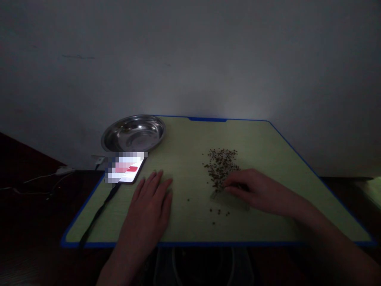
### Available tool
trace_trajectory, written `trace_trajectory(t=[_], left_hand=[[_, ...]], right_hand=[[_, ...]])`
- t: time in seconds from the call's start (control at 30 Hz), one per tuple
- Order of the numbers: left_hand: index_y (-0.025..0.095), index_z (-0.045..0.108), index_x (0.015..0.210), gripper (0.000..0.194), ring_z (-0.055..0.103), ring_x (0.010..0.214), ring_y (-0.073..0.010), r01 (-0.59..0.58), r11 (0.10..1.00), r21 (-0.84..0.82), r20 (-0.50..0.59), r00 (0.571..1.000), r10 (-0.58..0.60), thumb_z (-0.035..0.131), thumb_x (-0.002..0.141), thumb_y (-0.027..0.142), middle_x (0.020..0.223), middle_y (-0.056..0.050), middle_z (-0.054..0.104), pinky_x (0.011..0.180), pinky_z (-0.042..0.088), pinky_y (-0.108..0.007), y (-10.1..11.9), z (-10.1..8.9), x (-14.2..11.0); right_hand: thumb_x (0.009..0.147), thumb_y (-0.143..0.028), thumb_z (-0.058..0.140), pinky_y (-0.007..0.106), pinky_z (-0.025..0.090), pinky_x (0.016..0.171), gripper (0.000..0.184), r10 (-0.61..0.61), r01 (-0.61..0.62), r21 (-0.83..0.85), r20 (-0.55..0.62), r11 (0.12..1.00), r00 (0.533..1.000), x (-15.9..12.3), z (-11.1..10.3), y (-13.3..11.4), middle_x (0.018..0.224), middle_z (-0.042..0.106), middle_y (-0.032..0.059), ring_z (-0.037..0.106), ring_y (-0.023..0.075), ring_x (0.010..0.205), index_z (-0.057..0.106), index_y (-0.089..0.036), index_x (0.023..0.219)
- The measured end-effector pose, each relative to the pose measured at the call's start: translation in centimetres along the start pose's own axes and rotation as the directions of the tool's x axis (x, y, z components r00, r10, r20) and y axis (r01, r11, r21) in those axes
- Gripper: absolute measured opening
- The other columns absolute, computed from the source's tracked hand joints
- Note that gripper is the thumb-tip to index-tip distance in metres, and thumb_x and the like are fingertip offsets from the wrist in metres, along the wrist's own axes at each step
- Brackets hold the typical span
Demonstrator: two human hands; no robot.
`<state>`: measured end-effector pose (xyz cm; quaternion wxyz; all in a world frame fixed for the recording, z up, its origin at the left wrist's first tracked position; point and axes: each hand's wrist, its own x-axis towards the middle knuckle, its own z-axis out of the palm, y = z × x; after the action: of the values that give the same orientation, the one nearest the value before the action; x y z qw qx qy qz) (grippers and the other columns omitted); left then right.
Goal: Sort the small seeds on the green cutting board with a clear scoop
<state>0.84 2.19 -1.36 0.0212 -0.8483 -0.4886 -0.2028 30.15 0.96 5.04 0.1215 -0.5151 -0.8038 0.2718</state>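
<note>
A loose heap of small dark brown grains, like peppercorns or seeds, is spread on the pale green tabletop. At the heap's near right edge is my right hand, thumb and fingers pinched together; what they hold, if anything, is too small and dim to make out. Several stray grains lie closer to the table's front edge. My left hand rests palm down on the table, left of the grains, with its fingers stretched out and holding nothing.
A shallow stainless steel bowl stands at the back left. In front of it lies a lit phone, with a black strap running to the front edge. White cables trail at left. A round dark container is below the table.
</note>
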Motion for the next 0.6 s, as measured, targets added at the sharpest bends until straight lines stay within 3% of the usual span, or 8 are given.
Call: trace_trajectory(t=[0.2, 0.43, 0.6], left_hand=[[0.016, 0.061, 0.122, 0.036, 0.047, 0.135, -0.0339, -0.004, 1.000, 0.002, 0.003, 1.000, 0.004, 0.038, 0.098, 0.028, 0.140, -0.019, 0.056, 0.109, 0.037, -0.062, 0.0, 0.0, 0.0], [0.017, 0.060, 0.122, 0.035, 0.047, 0.135, -0.0330, 0.004, 1.000, -0.003, 0.005, 1.000, -0.004, 0.039, 0.098, 0.028, 0.140, -0.017, 0.057, 0.110, 0.037, -0.061, -0.1, 0.0, 0.0], [0.018, 0.059, 0.123, 0.033, 0.046, 0.136, -0.0319, 0.012, 1.000, -0.012, 0.001, 1.000, -0.012, 0.040, 0.097, 0.029, 0.141, -0.016, 0.056, 0.110, 0.038, -0.061, 0.0, 0.1, -0.2]], right_hand=[[0.094, -0.030, 0.050, 0.028, 0.040, 0.060, 0.023, 0.074, -0.074, 0.018, -0.020, 0.997, 0.997, -1.4, -0.8, 2.6, 0.074, 0.065, 0.0018, 0.056, 0.0145, 0.065, 0.068, -0.019, 0.085], [0.093, -0.029, 0.053, 0.029, 0.039, 0.062, 0.021, 0.021, -0.023, -0.039, -0.031, 0.999, 0.999, 0.9, 0.2, 1.3, 0.077, 0.068, 0.0032, 0.058, 0.0157, 0.068, 0.070, -0.019, 0.086], [0.094, -0.031, 0.051, 0.030, 0.038, 0.061, 0.024, 0.031, -0.044, -0.151, -0.090, 0.988, 0.995, 1.7, -0.8, 2.0, 0.077, 0.067, 0.0043, 0.057, 0.0170, 0.067, 0.070, -0.019, 0.084]])
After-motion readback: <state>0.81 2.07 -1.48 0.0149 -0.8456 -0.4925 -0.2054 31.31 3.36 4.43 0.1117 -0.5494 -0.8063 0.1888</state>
